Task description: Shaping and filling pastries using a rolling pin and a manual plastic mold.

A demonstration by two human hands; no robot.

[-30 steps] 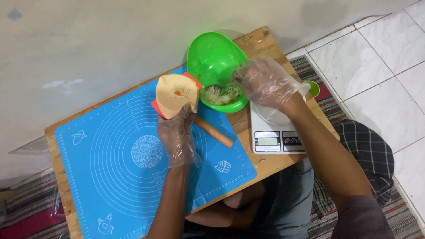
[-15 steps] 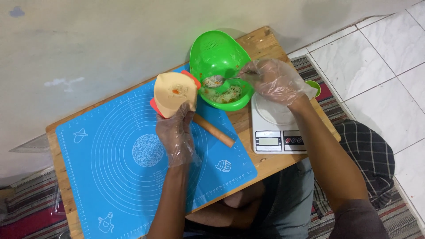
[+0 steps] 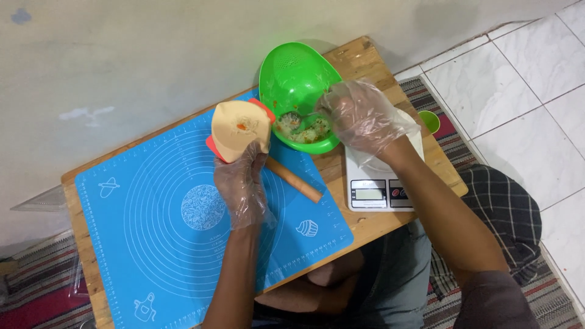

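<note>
Seen from the head camera, one small wooden table (image 3: 365, 225) stands against a pale wall, and one blue baking mat (image 3: 158, 244) covers its left and middle part, reaching the near edge. The left hand (image 3: 242, 186), in a clear plastic glove, is closed around one red dumpling press (image 3: 214, 148) that carries one round sheet of dough (image 3: 239, 127) with a small dab of filling on it, held up over the mat's far edge. The right hand (image 3: 362, 116), also gloved, has its fingers curled down into one green bowl (image 3: 297, 82) at the table's far right; whether they pinch any of the filling (image 3: 303, 129) I cannot tell. One wooden rolling pin (image 3: 294, 179) lies slantwise on the mat just beside the bowl. One white kitchen scale (image 3: 379, 186) sits at the right edge, under the right forearm. One small green cup (image 3: 429, 121) stands by the far right corner. Most of the mat's left and near area lies bare.
</note>
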